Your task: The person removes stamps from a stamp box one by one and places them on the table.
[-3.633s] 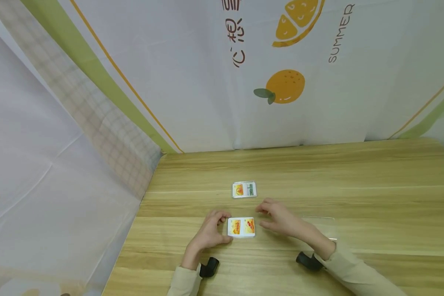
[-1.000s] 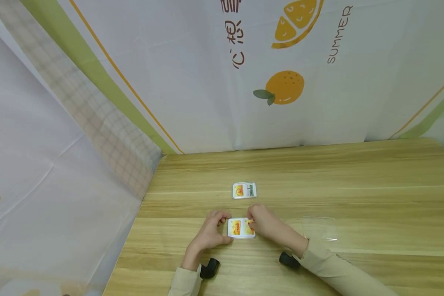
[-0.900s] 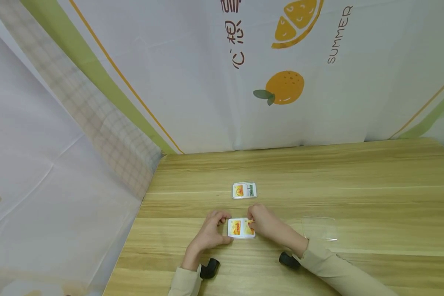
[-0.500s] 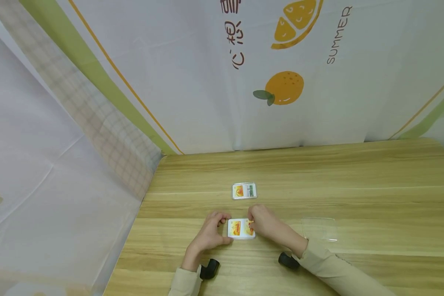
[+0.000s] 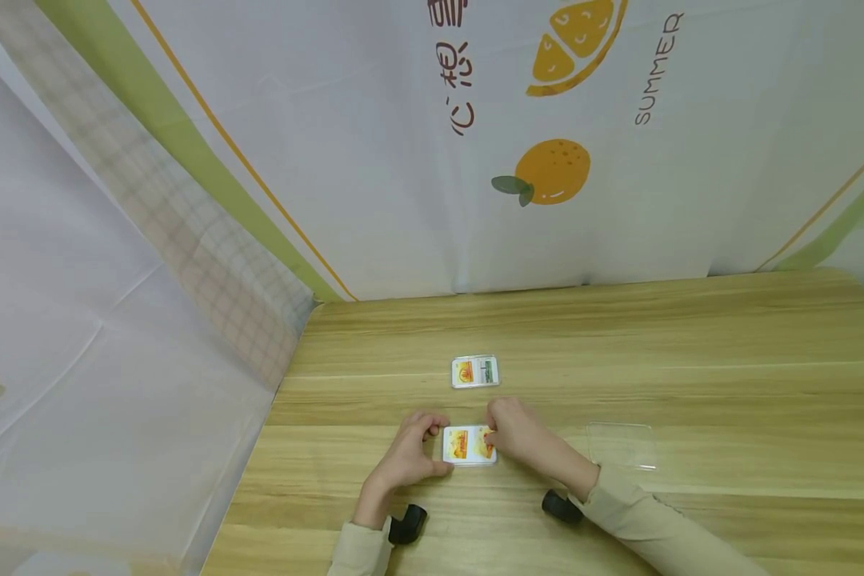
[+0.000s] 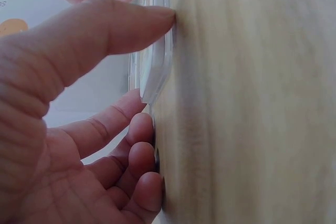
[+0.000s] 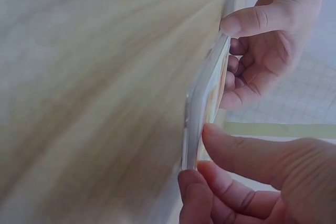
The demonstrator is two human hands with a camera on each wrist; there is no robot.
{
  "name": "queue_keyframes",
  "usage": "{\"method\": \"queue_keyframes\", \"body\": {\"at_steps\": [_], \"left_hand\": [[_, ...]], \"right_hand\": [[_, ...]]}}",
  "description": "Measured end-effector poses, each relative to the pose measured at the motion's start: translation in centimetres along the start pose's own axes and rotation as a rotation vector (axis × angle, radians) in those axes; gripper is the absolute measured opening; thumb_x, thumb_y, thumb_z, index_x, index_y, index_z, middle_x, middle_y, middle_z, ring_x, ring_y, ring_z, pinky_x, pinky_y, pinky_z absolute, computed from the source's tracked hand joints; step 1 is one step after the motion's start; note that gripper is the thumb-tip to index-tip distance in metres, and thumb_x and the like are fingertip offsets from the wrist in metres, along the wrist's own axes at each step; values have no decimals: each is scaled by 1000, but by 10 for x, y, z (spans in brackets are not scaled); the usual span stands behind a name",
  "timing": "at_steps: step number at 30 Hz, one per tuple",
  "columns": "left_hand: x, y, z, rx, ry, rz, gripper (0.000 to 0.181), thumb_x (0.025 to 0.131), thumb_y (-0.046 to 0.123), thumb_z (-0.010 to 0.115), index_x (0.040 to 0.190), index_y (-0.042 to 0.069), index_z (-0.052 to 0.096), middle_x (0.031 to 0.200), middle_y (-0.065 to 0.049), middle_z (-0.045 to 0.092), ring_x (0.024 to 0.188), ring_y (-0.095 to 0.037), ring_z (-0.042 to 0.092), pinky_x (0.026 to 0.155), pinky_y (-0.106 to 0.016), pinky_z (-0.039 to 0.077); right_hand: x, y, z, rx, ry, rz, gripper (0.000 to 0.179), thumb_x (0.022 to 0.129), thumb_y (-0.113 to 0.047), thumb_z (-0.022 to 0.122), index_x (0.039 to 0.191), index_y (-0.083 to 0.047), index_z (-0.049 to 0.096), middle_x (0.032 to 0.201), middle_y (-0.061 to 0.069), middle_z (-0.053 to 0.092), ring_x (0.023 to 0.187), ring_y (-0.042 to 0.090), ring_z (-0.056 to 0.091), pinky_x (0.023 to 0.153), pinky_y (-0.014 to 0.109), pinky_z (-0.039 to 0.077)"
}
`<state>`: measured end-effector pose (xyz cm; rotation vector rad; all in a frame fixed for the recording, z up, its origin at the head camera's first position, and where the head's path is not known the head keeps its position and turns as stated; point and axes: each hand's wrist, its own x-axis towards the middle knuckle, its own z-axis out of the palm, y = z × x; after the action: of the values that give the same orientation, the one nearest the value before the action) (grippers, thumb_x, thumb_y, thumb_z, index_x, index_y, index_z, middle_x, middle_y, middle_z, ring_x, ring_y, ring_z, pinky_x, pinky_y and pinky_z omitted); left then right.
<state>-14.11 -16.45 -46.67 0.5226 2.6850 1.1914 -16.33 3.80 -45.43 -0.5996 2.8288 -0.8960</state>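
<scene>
And here is the left hand (image 5: 406, 454), thumb on the near edge and index finger at the far edge, gripping the left end of a clear plastic case (image 7: 190, 124) flat on the table (image 5: 749, 360). It looks like a brace, pinning the case so it can't slide. At the opposite end the right hand (image 5: 522, 436) comes in curled, thumb down on the printed side, fingertips tucked at the end: a pinch, though whether on the case wall or the white insert (image 5: 471, 448), I can't tell! That hold leaves the middle uncovered, presumably so the print can be watched.

Which way does it lie? Long axis left to right, one short end toward each hand, roughly parallel to the table's far edge; printed face up, two orange-yellow pictures side by side. Straight beyond sits a second case (image 5: 475, 372), lying the same way. And just beside the right forearm, a clear rectangular cover (image 5: 622, 445) rests flat, seemingly put there out of the fingers' way.
</scene>
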Motion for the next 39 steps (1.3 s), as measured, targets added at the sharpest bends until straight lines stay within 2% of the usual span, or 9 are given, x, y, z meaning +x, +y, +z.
{"method": "queue_keyframes", "body": {"at_steps": [14,21,30,39], "left_hand": [[0,0,0,-4,-7,-29,53,62,0,80,111,-1,58,96,-3,48,91,-18,42,80,-27,40],[1,0,0,-6,-4,-10,53,62,0,80,110,-2,58,96,-4,48,90,-19,42,78,-27,39],[2,-1,-1,-4,-1,-4,52,61,1,81,108,-1,58,94,-4,48,90,-19,41,78,-27,39],[3,-2,0,-5,1,-10,52,60,-1,81,108,-1,58,93,-5,48,89,-19,41,77,-26,38]], "right_hand": [[-1,-2,4,18,17,-8,20,71,6,73,71,-6,57,64,-1,50,57,13,43,47,24,37],[-1,-3,5,36,40,-26,18,70,10,69,73,-4,60,68,1,55,59,13,46,49,25,41],[0,2,7,109,68,-49,18,67,14,64,71,-4,62,64,1,54,60,12,46,51,23,40],[1,9,6,210,99,-51,16,71,13,63,69,-3,63,64,0,56,60,9,49,52,20,43]]}}
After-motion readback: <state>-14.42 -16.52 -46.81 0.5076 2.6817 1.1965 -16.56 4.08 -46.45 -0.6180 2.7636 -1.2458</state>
